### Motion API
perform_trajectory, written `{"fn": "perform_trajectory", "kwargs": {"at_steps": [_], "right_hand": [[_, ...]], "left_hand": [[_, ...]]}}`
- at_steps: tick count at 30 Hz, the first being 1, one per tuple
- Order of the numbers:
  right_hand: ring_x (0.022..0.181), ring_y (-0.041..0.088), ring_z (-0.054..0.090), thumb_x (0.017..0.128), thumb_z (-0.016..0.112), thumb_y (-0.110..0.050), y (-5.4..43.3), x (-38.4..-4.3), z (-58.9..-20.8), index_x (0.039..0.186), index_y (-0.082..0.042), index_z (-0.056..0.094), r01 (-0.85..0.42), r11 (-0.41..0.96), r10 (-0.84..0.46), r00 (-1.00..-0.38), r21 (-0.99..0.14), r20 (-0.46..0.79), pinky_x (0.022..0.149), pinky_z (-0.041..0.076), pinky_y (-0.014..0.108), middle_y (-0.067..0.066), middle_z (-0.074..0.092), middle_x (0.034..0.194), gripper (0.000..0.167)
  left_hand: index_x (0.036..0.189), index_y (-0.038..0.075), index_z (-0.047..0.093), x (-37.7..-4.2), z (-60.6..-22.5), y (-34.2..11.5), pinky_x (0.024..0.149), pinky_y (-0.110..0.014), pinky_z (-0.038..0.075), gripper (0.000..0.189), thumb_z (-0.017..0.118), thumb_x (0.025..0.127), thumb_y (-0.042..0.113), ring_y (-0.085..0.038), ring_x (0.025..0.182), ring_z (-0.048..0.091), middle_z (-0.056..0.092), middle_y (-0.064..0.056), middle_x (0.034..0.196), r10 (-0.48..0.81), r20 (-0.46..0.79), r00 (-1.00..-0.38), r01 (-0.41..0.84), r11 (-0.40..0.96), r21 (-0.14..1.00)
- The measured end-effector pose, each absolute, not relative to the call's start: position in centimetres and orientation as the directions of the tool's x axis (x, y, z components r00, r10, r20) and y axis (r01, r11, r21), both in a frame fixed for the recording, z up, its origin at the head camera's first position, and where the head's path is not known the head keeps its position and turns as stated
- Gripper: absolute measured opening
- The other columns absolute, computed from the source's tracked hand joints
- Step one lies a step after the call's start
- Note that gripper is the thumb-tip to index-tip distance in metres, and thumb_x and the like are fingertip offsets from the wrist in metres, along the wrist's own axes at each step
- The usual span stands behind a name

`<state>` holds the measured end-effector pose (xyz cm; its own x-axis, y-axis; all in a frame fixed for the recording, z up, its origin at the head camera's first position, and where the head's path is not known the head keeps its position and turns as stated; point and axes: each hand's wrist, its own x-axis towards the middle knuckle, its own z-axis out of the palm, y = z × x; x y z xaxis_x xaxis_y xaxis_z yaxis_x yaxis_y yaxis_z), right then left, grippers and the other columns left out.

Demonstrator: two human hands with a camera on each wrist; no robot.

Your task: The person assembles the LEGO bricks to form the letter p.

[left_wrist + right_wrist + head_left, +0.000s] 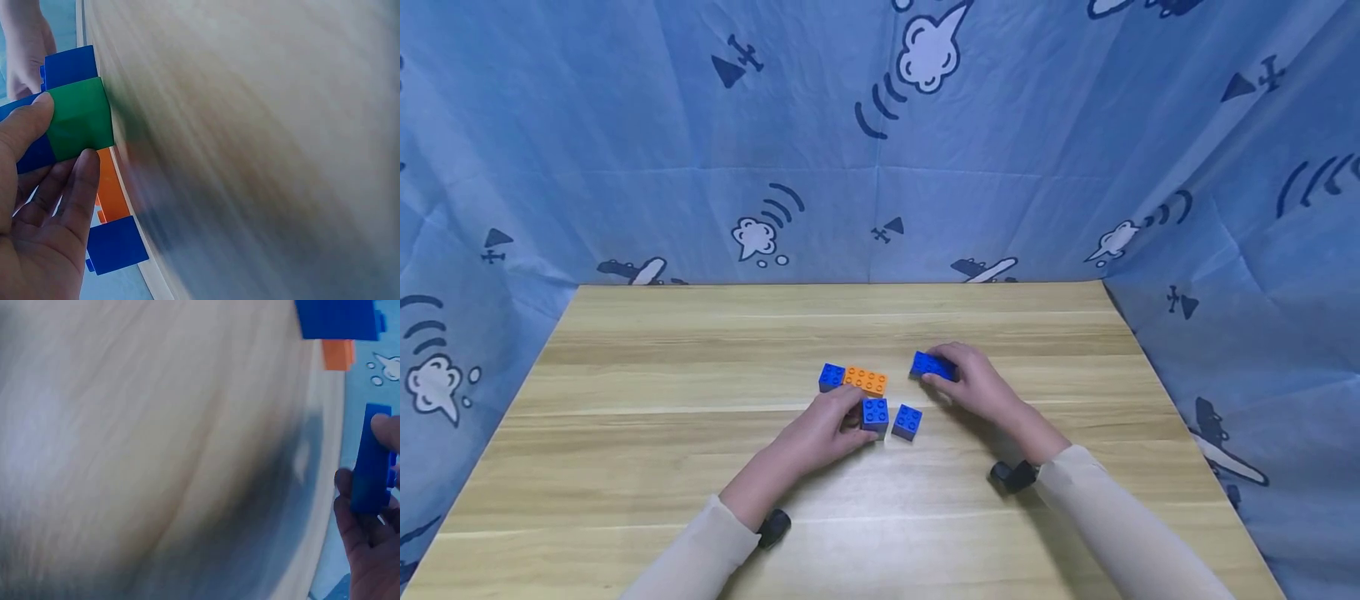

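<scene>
My left hand pinches a small stack between thumb and fingers. In the left wrist view, the stack is a blue brick joined to a green brick. Beside it on the table stands a small blue brick. Farther back, a longer orange brick lies against another small blue brick. My right hand grips a long blue brick at the right; in the right wrist view the thumb presses one face of this long blue brick, its studs turned toward the palm.
All of this is on a wooden table. A blue cloth with printed clouds and planes hangs behind the table and along both sides. Each wrist wears a small black camera, one at the left and one at the right.
</scene>
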<state>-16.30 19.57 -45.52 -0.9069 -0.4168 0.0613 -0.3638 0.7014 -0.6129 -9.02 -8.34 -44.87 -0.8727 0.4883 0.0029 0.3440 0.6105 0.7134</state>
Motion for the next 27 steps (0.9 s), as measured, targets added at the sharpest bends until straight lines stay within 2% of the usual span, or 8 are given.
{"fn": "perform_trajectory", "kwargs": {"at_steps": [5, 10, 16, 21, 27], "right_hand": [[0.116, 0.032, 0.07, 0.095, 0.079, -0.02, 19.3, -15.5, -44.6, 0.129, -0.004, 0.069, -0.385, 0.642, -0.439, -0.893, -0.663, 0.093, 0.1, 0.063, 0.048, 0.017, 0.071, 0.129, 0.039], [0.108, 0.025, 0.071, 0.093, 0.08, -0.019, 18.6, -14.6, -43.2, 0.125, -0.008, 0.072, -0.412, 0.573, -0.48, -0.869, -0.709, 0.117, 0.097, 0.065, 0.045, 0.012, 0.073, 0.124, 0.035], [0.103, 0.017, 0.067, 0.093, 0.081, -0.025, 17.9, -13.5, -41.8, 0.126, -0.013, 0.073, -0.424, 0.545, -0.526, -0.845, -0.723, 0.099, 0.092, 0.061, 0.031, 0.005, 0.074, 0.12, 0.035], [0.103, 0.015, 0.066, 0.093, 0.081, -0.026, 17.5, -13.0, -41.4, 0.124, -0.014, 0.074, -0.444, 0.53, -0.55, -0.829, -0.722, 0.106, 0.09, 0.058, 0.026, 0.002, 0.074, 0.119, 0.034], [0.103, 0.014, 0.067, 0.091, 0.084, -0.023, 16.7, -12.6, -40.9, 0.122, -0.013, 0.075, -0.468, 0.494, -0.589, -0.8, -0.732, 0.114, 0.09, 0.06, 0.026, 0.001, 0.076, 0.117, 0.034]], "left_hand": [[0.103, 0.01, 0.061, -9.0, -44.9, -8.3, 0.071, -0.025, 0.046, 0.026, 0.081, 0.093, 0.022, -0.017, 0.088, 0.054, 0.061, -0.001, 0.097, 0.489, 0.01, -0.872, 0.347, 0.605, 0.717], [0.104, 0.01, 0.062, -9.0, -45.0, -8.3, 0.075, -0.026, 0.05, 0.025, 0.081, 0.093, 0.022, -0.017, 0.09, 0.056, 0.064, 0.0, 0.1, 0.488, 0.021, -0.873, 0.351, 0.596, 0.722], [0.106, 0.01, 0.063, -9.0, -45.2, -8.4, 0.082, -0.028, 0.055, 0.025, 0.081, 0.093, 0.022, -0.016, 0.094, 0.058, 0.067, -0.001, 0.105, 0.488, 0.024, -0.872, 0.351, 0.591, 0.726], [0.111, 0.01, 0.064, -9.0, -45.1, -8.4, 0.086, -0.03, 0.057, 0.027, 0.081, 0.093, 0.022, -0.016, 0.097, 0.06, 0.069, -0.002, 0.109, 0.49, 0.03, -0.871, 0.351, 0.579, 0.736], [0.11, 0.01, 0.065, -9.0, -45.1, -8.5, 0.083, -0.029, 0.056, 0.027, 0.081, 0.093, 0.02, -0.016, 0.096, 0.06, 0.069, -0.003, 0.109, 0.504, 0.069, -0.861, 0.391, 0.568, 0.724]]}}
